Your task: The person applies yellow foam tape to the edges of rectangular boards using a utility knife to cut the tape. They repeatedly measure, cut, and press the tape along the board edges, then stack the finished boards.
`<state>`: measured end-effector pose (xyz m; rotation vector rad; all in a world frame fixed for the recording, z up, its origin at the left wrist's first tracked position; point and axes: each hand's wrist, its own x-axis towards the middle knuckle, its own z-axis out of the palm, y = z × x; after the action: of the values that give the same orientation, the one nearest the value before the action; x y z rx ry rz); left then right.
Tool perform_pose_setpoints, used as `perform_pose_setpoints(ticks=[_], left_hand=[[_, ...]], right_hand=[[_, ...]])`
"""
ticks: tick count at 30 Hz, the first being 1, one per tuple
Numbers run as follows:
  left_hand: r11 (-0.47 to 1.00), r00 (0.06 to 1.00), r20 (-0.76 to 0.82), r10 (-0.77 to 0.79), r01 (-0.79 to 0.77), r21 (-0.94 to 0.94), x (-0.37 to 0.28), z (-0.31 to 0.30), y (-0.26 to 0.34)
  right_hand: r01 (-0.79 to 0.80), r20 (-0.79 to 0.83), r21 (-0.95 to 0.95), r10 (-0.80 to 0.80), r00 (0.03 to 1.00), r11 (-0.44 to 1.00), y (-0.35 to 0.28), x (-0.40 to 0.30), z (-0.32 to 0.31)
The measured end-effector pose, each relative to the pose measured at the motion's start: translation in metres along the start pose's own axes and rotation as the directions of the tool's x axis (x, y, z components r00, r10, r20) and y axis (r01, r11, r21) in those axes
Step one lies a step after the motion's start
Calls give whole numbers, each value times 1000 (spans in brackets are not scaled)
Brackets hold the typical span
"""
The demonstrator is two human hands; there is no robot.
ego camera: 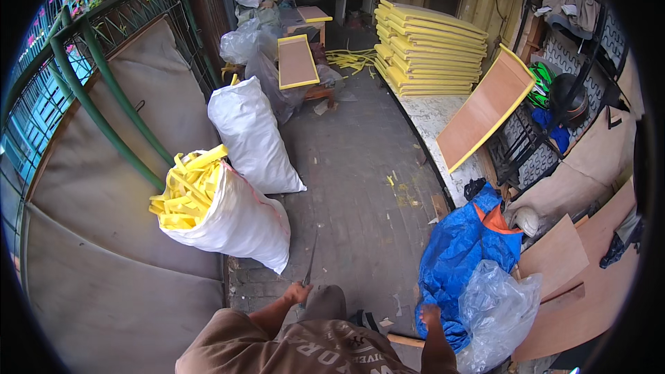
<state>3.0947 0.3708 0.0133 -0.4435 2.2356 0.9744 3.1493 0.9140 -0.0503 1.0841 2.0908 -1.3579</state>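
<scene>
My left hand (297, 292) is closed around the handle of a long thin blade (311, 259), which points forward over the floor. Just ahead of it lies a white woven sack (239, 223), its mouth full of yellow foam strips (189, 192). A second white sack (249, 132) leans behind the first. Low on the right, my right hand (430, 314) overlaps the edge of a blue tarpaulin (457, 249) in view. Its fingers look curled, but I cannot make out whether they grip the tarpaulin or hang in front of it.
Yellow-edged panels (431, 52) are piled on a low platform (431, 119), with one panel (486, 109) leaning beside them. Clear plastic (499, 311) and plywood sheets (582, 291) lie at right. A green metal frame (104, 109) borders the left. Foam scraps (353, 59) litter the far floor.
</scene>
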Motion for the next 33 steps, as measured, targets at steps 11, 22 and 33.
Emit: perform_pose_setpoints(ticks=[11, 22, 33], left_hand=[[850, 980, -22, 196, -181, -495, 121, -112, 241], [752, 787, 44, 616, -570, -330, 335, -219, 391], [799, 761, 265, 593, -512, -316, 518, -338, 553]], right_hand=[[378, 663, -26, -268, 699, 925, -444, 46, 152], [90, 593, 567, -482, 645, 819, -628, 119, 226], [305, 497, 449, -518, 696, 840, -828, 310, 220]])
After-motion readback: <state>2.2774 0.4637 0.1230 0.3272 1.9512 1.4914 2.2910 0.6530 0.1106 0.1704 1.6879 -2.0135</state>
